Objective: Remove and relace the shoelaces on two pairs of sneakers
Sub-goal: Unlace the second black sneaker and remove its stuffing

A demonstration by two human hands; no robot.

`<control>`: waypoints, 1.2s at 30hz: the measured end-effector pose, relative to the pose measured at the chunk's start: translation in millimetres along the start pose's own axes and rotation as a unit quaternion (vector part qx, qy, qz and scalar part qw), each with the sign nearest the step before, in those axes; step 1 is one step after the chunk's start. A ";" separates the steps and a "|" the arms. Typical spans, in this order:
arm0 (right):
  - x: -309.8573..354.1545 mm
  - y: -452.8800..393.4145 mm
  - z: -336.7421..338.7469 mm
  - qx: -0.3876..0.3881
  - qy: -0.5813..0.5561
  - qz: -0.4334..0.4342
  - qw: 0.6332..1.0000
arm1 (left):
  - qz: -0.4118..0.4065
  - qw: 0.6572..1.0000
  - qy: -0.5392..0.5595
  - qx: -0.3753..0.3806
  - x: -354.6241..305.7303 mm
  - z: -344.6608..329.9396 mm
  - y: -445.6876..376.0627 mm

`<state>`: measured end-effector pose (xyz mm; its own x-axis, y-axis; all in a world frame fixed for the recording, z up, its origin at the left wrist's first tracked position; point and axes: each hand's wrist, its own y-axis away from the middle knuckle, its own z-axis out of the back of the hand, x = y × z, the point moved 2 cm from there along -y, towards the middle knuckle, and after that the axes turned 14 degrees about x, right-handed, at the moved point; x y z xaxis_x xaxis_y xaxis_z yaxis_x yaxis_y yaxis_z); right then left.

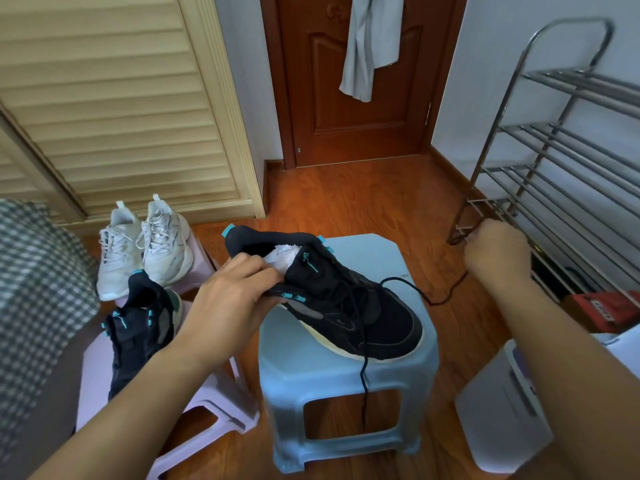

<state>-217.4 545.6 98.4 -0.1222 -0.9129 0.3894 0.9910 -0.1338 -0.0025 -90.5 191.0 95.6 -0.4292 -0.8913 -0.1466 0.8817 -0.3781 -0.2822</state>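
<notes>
- My left hand (235, 299) grips the black sneaker (346, 303) by its collar, on the blue stool (346, 393).
- My right hand (497, 252) pinches the black lace (408, 284), drawn out to the right.
- The other black sneaker (138, 327) and the white pair (145, 244) sit left.

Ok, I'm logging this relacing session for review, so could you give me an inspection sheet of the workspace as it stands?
Surface: blue stool on a wooden floor.
Job's things: black sneaker on the blue stool, black lace partly pulled out; second black sneaker and white sneakers on pink stools.
Clutter: white bin, red box.
Hands: left hand grips the sneaker's collar; right hand pinches the lace end.
Cables: nothing seen.
Surroundings: metal rack, door, louvred wardrobe.
</notes>
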 end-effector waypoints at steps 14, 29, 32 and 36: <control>108.0 95.2 -33.4 0.095 -0.311 0.081 0.942 | 0.134 0.974 -0.140 -0.117 -47.5 -15.4 -13.1; 106.8 88.5 -32.8 0.131 -0.522 -0.040 0.842 | 0.183 0.957 -0.218 -0.056 -45.5 -13.3 -28.4; 103.2 83.3 -29.8 0.174 -0.514 -0.048 0.838 | 0.184 0.956 -0.222 -0.054 -45.0 -11.6 -28.1; 113.3 92.0 -38.0 0.285 -0.733 -0.088 0.611 | 0.191 0.955 -0.216 -0.064 -46.7 -13.8 -27.7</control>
<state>-142.1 415.2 107.3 -0.4640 0.4796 0.7448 0.8784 0.3579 0.3168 -97.6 246.5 97.2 0.0653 -0.9888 0.1343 0.9145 0.0054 -0.4046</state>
